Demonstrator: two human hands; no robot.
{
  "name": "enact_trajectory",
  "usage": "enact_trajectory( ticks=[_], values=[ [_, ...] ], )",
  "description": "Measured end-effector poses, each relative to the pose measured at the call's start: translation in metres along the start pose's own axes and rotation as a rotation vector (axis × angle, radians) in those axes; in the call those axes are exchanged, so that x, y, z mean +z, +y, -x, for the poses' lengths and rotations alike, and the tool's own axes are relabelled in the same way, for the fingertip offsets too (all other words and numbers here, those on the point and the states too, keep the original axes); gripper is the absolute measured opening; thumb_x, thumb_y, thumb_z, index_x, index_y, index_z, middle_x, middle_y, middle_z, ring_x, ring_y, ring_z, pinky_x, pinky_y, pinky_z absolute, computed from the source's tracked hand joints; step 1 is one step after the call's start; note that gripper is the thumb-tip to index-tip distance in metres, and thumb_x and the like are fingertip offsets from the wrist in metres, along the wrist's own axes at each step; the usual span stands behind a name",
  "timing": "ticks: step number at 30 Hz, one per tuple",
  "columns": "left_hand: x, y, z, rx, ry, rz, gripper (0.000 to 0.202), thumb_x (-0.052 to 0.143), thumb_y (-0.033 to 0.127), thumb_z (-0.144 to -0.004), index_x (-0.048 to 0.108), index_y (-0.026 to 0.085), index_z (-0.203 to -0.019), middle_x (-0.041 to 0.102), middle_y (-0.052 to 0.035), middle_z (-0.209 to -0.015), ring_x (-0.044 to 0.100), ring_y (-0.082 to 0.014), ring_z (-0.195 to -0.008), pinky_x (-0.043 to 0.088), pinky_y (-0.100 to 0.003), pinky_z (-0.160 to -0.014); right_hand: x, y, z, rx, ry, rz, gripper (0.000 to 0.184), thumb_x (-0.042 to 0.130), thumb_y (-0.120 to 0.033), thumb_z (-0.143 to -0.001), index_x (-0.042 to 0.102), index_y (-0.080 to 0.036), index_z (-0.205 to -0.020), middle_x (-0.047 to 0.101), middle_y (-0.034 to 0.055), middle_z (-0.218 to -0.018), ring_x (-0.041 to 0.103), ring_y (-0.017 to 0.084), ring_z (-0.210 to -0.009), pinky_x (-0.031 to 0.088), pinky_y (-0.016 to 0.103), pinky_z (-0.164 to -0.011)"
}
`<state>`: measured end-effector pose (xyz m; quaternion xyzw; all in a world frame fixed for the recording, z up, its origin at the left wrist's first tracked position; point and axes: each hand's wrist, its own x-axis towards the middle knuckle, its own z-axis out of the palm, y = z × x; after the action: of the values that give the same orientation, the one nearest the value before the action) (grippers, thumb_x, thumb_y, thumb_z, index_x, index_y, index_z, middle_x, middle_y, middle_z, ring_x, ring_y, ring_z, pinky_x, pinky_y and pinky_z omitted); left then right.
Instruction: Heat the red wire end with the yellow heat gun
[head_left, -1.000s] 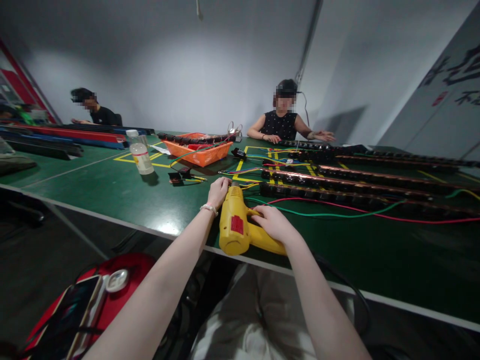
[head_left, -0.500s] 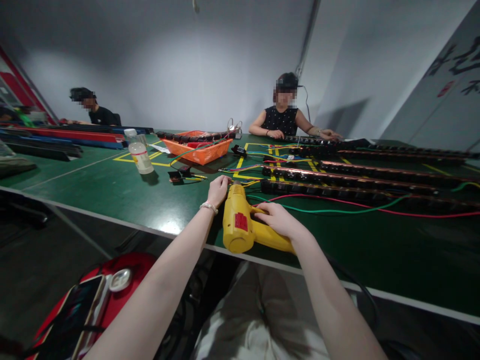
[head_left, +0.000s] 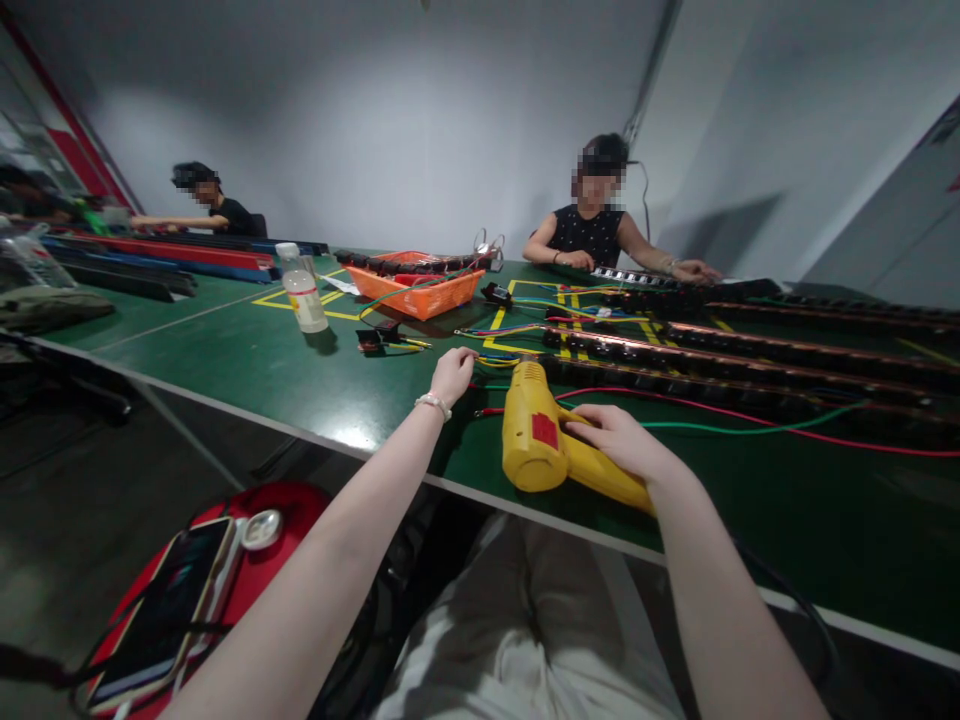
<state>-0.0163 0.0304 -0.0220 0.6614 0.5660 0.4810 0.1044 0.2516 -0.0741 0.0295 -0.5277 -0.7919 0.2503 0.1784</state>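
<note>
A yellow heat gun (head_left: 532, 435) lies on the green table (head_left: 247, 365) near its front edge, nozzle pointing away from me. My right hand (head_left: 622, 440) rests on its handle, fingers wrapped over it. My left hand (head_left: 452, 373) is just left of the nozzle, fingers pinched together on the end of a thin wire (head_left: 495, 360) in front of the gun. Red and green wires (head_left: 720, 420) run off to the right along the table.
Long black strips (head_left: 750, 365) lie across the right half. An orange tray (head_left: 420, 290), a plastic bottle (head_left: 304, 292) and small black parts (head_left: 379, 338) stand further back. Two people sit at the far side. A red stool with a phone (head_left: 172, 600) is at lower left.
The view has swung left, so everything sits further right in the frame. My left hand has drawn a little away from the heat gun's nozzle; my right hand stays on the handle.
</note>
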Motion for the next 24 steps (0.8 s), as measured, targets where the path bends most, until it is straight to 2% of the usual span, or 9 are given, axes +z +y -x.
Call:
enact_trajectory(
  ticks=[10, 18, 24],
  values=[
    [0.001, 0.000, -0.001, -0.007, -0.017, -0.020, 0.026, 0.044, 0.015, -0.082, 0.069, 0.018, -0.089, 0.068, -0.0056, -0.097, 0.060, -0.0172, -0.094, 0.045, -0.029, -0.089, -0.002, 0.003, -0.001, 0.042, -0.005, -0.017, 0.037, 0.047, -0.048, -0.080, 0.064, -0.020, -0.097, 0.067, 0.0060, -0.103, 0.059, 0.024, -0.095, 0.044, 0.034, -0.082],
    [0.001, 0.004, 0.000, -0.030, -0.014, -0.013, 0.026, 0.043, 0.015, -0.082, 0.068, 0.017, -0.088, 0.066, -0.0070, -0.097, 0.060, -0.0175, -0.094, 0.045, -0.029, -0.088, -0.002, 0.003, -0.005, 0.083, 0.030, 0.097, 0.039, 0.046, -0.048, -0.078, 0.064, -0.020, -0.097, 0.066, 0.0076, -0.107, 0.059, 0.025, -0.097, 0.043, 0.036, -0.086],
    [0.000, 0.008, 0.000, -0.019, -0.034, -0.017, 0.022, 0.044, 0.016, -0.083, 0.066, 0.017, -0.083, 0.066, -0.0068, -0.093, 0.059, -0.0178, -0.092, 0.045, -0.030, -0.087, 0.000, -0.005, -0.004, 0.082, 0.070, 0.157, 0.034, 0.044, -0.046, -0.077, 0.064, -0.022, -0.091, 0.067, 0.0076, -0.100, 0.060, 0.026, -0.093, 0.044, 0.037, -0.083]
  ],
)
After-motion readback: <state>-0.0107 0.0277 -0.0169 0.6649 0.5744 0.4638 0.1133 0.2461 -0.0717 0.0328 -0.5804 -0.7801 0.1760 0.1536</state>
